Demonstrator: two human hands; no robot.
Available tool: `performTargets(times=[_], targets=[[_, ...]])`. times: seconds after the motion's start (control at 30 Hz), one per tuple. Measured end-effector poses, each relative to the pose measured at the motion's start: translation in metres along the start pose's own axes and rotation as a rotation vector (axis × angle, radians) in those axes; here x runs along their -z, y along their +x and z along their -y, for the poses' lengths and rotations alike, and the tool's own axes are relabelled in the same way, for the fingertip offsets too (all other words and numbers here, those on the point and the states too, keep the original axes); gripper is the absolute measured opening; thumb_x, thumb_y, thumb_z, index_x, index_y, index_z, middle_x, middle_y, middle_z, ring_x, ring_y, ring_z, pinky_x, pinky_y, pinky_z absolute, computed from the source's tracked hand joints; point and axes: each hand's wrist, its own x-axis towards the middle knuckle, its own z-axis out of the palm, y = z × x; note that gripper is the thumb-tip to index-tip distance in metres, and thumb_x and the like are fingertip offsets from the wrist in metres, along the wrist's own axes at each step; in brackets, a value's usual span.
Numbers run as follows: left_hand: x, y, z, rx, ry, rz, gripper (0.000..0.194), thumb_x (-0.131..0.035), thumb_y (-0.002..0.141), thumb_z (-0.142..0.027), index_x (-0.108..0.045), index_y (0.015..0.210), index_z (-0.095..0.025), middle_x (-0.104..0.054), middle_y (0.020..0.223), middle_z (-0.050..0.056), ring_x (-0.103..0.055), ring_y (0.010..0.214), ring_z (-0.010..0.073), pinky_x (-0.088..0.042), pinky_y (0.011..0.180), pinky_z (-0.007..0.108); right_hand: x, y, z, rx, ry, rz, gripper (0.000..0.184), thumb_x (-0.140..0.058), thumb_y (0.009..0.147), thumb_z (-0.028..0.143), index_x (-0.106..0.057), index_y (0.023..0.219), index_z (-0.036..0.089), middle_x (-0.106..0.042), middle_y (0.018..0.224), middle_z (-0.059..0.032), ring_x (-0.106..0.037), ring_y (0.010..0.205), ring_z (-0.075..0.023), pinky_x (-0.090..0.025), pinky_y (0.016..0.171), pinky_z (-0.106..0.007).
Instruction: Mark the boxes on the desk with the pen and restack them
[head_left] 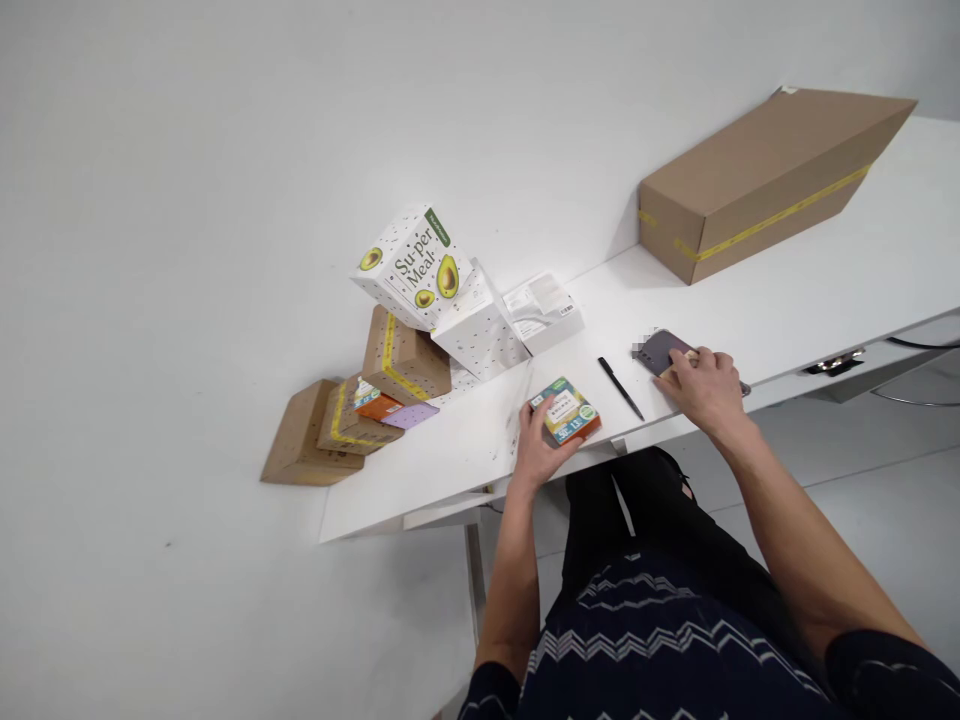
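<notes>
My left hand point(541, 450) is closed around the left and near sides of a small box point(568, 412) with a green, yellow, blue and orange print, which lies on the white table. My right hand point(707, 388) rests with curled fingers on a dark smartphone point(654, 350) lying face down near the table's front edge. A small pale-yellow piece point(688, 358) shows beneath its fingers; what it is I cannot make out. Between my two hands lies a black pen point(621, 388), touched by neither.
To the left stand stacked brown cartons point(405, 360) and a white avocado-print box point(416, 262), with a white patterned box point(484, 325) and a flat white box point(544, 308) beside them. A long brown carton point(772, 185) sits at the back right of the table point(450, 450), against the wall.
</notes>
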Motion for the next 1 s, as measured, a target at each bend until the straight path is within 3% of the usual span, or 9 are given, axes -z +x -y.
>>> performTargets(times=[0.13, 0.27, 0.37, 0.47, 0.63, 0.73, 0.87, 0.93, 1.0], targets=[[0.023, -0.010, 0.027, 0.122, 0.079, -0.323, 0.076, -0.078, 0.063, -0.041, -0.048, 0.130, -0.024, -0.035, 0.134, 0.013, -0.035, 0.132, 0.0319, -0.033, 0.109, 0.049, 0.005, 0.000, -0.002, 0.010, 0.007, 0.056, 0.048, -0.046, 0.086, 0.046, -0.058, 0.122, 0.015, -0.052, 0.118, -0.0235, -0.046, 0.100, -0.0367, -0.040, 0.076, -0.045], [0.054, -0.020, 0.067, 0.360, 0.099, -0.662, 0.078, -0.079, 0.060, -0.041, -0.050, 0.129, -0.022, -0.037, 0.131, 0.015, -0.044, 0.124, 0.0321, -0.035, 0.108, 0.050, 0.009, 0.000, -0.009, 0.025, 0.014, 0.085, 0.047, -0.044, 0.087, 0.044, -0.058, 0.122, 0.016, -0.054, 0.116, -0.0223, -0.047, 0.101, -0.0365, -0.041, 0.078, -0.046], [0.070, -0.023, 0.096, 0.495, 0.099, -0.836, 0.079, -0.079, 0.060, -0.038, -0.048, 0.130, -0.021, -0.035, 0.134, 0.016, -0.049, 0.121, 0.0314, -0.038, 0.105, 0.049, 0.011, 0.005, -0.022, 0.027, 0.036, 0.114, 0.047, -0.045, 0.085, 0.041, -0.058, 0.124, 0.017, -0.054, 0.117, -0.0199, -0.046, 0.104, -0.0362, -0.041, 0.081, -0.046], [0.081, -0.023, 0.119, 0.575, 0.100, -0.930, 0.081, -0.077, 0.062, -0.041, -0.044, 0.134, -0.021, -0.031, 0.137, 0.016, -0.050, 0.121, 0.0305, -0.041, 0.104, 0.046, 0.015, 0.016, -0.043, -0.041, 0.045, 0.179, 0.046, -0.043, 0.085, 0.036, -0.056, 0.126, 0.018, -0.054, 0.119, -0.0189, -0.047, 0.107, -0.0367, -0.041, 0.083, -0.047], [0.090, -0.023, 0.132, 0.614, 0.283, -0.916, 0.091, -0.072, 0.065, -0.053, -0.033, 0.141, -0.022, -0.027, 0.142, 0.018, -0.024, 0.138, 0.0388, -0.030, 0.109, 0.056, 0.032, 0.036, -0.069, -0.225, 0.060, 0.268, 0.046, -0.046, 0.087, 0.038, -0.056, 0.126, 0.016, -0.048, 0.129, -0.0230, -0.042, 0.116, -0.0427, -0.040, 0.087, -0.052], [0.083, -0.027, 0.122, 0.496, 0.397, -1.055, 0.082, -0.065, 0.070, -0.054, -0.035, 0.139, -0.020, -0.026, 0.142, 0.018, -0.022, 0.138, 0.0383, -0.024, 0.109, 0.059, 0.050, 0.059, -0.066, -0.156, 0.083, 0.146, 0.057, -0.054, 0.085, 0.044, -0.050, 0.133, 0.013, -0.038, 0.140, -0.0251, -0.036, 0.122, -0.0444, -0.038, 0.091, -0.054], [0.059, -0.030, 0.100, 0.080, 0.420, -1.112, 0.058, -0.062, 0.076, -0.041, -0.048, 0.126, -0.014, -0.038, 0.130, 0.018, -0.035, 0.129, 0.0319, -0.029, 0.109, 0.052, 0.075, 0.120, -0.048, -0.169, 0.154, -0.194, 0.075, -0.061, 0.081, 0.050, -0.037, 0.143, 0.016, -0.028, 0.148, -0.0213, -0.035, 0.124, -0.0446, -0.035, 0.095, -0.056], [0.047, -0.030, 0.089, -0.037, 0.415, -1.031, 0.051, -0.062, 0.076, -0.035, -0.052, 0.121, -0.013, -0.042, 0.126, 0.018, -0.040, 0.125, 0.0307, -0.034, 0.106, 0.050, 0.081, 0.158, -0.040, -0.255, 0.210, -0.163, 0.080, -0.057, 0.082, 0.057, -0.029, 0.147, 0.019, -0.013, 0.154, -0.0208, -0.034, 0.126, -0.0474, -0.033, 0.094, -0.061], [0.037, -0.030, 0.081, -0.099, 0.417, -0.950, 0.047, -0.061, 0.078, -0.031, -0.053, 0.120, -0.014, -0.045, 0.123, 0.017, -0.043, 0.123, 0.0295, -0.036, 0.105, 0.049, 0.081, 0.190, -0.036, -0.330, 0.227, 0.002, 0.084, -0.047, 0.084, 0.064, -0.023, 0.149, 0.017, 0.002, 0.154, -0.0241, -0.031, 0.127, -0.0519, -0.032, 0.091, -0.063]])
